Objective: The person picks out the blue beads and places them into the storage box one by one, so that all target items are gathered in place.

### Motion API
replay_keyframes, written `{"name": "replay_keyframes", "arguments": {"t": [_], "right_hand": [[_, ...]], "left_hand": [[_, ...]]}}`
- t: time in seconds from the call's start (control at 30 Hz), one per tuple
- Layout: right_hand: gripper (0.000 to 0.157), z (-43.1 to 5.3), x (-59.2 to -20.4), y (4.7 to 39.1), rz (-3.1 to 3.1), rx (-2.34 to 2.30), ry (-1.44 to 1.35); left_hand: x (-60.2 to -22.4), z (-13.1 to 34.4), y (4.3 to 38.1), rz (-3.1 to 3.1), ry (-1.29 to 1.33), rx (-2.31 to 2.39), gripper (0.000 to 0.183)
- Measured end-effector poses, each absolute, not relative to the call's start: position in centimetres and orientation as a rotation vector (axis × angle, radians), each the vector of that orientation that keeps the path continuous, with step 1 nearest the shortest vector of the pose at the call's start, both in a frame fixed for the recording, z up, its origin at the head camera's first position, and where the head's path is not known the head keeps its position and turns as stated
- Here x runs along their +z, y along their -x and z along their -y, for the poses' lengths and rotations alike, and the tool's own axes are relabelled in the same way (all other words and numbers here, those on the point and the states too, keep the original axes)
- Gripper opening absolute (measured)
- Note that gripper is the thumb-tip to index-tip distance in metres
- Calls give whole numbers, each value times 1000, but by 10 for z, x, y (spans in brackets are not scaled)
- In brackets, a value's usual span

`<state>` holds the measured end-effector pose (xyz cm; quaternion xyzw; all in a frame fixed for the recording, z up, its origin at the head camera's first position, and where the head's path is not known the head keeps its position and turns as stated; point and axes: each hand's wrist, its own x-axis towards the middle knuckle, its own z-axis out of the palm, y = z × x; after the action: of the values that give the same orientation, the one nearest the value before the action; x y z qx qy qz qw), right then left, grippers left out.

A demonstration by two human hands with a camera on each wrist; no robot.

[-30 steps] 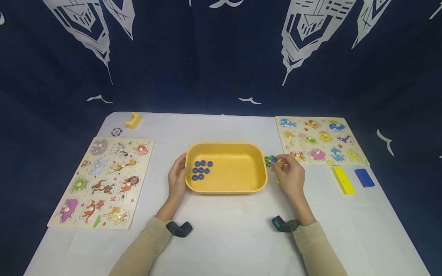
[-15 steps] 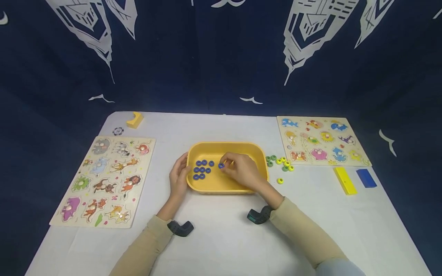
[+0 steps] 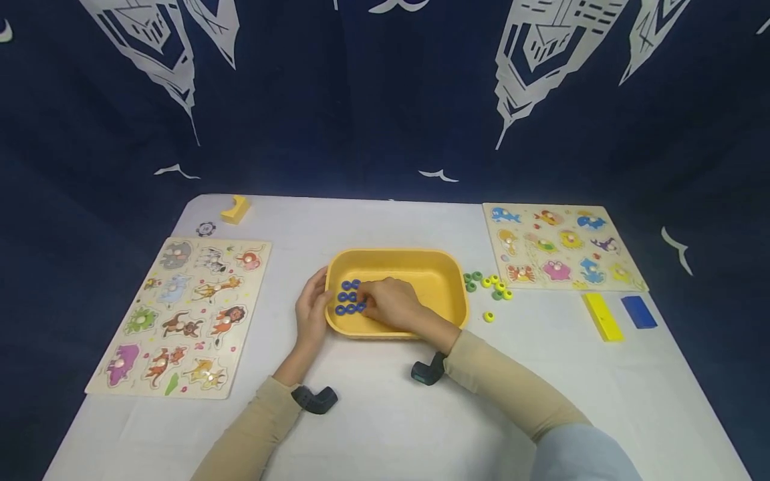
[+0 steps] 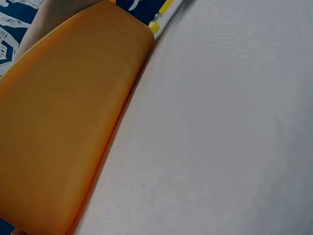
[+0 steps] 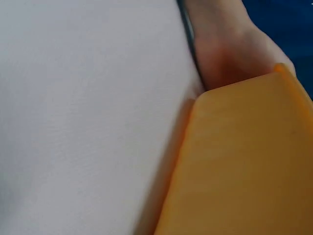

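Observation:
A yellow plastic tray (image 3: 415, 327) sits mid-table with several small blue rings (image 3: 341, 296) grouped at its left end. My left hand (image 3: 310, 310) grips the tray's left end, thumb over the rim. Inside the tray, my right hand (image 3: 391, 304) pinches a blue ring (image 3: 361, 307) at the right end of the front row; its fingers cover part of the group. The left wrist view is filled by the tray's outer wall (image 4: 73, 112). In the right wrist view, the left hand (image 5: 239, 58) lies against the end of the tray (image 5: 244, 156).
Right of the tray lie several green rings (image 3: 472, 287) and yellow rings (image 3: 488, 316). Animal puzzle boards stand left (image 3: 198, 287) and back right (image 3: 565, 247). A yellow block (image 3: 603, 317) and blue block (image 3: 639, 312) lie at right; a yellow arch block (image 3: 235, 209) is at back left.
My right hand has brought a blue ring from the pile at right into the tray and over to the front row. The left hand stays on the tray.

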<state>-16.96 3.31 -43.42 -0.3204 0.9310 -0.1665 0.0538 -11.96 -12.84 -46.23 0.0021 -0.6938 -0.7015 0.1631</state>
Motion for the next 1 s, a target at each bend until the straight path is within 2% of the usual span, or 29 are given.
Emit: {"name": "replay_keyframes", "arguments": {"t": [0.17,0.33,0.47,0.57,0.77,1.0], "right_hand": [[16,-48,-426,164,-2832,-790,953],[19,-85,-416,160,-2898,-1194,888],[21,-127,-418,162,-3048,-1433,759],[19,-156,-424,164,-3150,-1523,563],[18,-190,-446,165,-3218,-1447,199],[23,-198,-473,167,-3240,-1129,230]], "left_hand": [[-462,128,119,2003,-6,-1980,43],[-461,127,117,2020,-24,-1972,44],[-460,127,118,2026,-28,-1981,44],[-460,128,119,2028,-18,-1982,44],[-460,129,119,2020,0,-1976,43],[-460,128,118,2020,-4,-1994,43]]}}
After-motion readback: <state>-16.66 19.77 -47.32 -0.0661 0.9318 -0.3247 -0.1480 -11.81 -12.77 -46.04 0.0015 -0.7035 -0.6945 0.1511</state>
